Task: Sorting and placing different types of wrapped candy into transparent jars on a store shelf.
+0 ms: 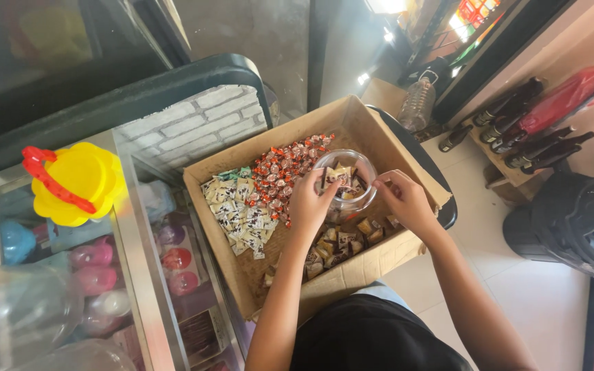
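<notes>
A shallow cardboard box (379,137) lies in front of me, holding heaps of wrapped candies. Orange-and-white candies (284,168) lie at its middle, pale cream wrapped ones (238,213) to the left, brown-and-gold ones (338,244) near the front. A clear round jar (345,180) lies tilted in the box with several candies inside. My left hand (311,204) grips the jar's near left rim. My right hand (403,199) is at the jar's right rim, fingers pinched together; whether a candy is in them is hidden.
A glass display counter (142,227) stands to the left, with a yellow lid and red handle (77,182) on top and clear jars at the near left. Dark bottles lean on a low shelf (517,130) at right. A black bin (572,220) stands on the tiled floor.
</notes>
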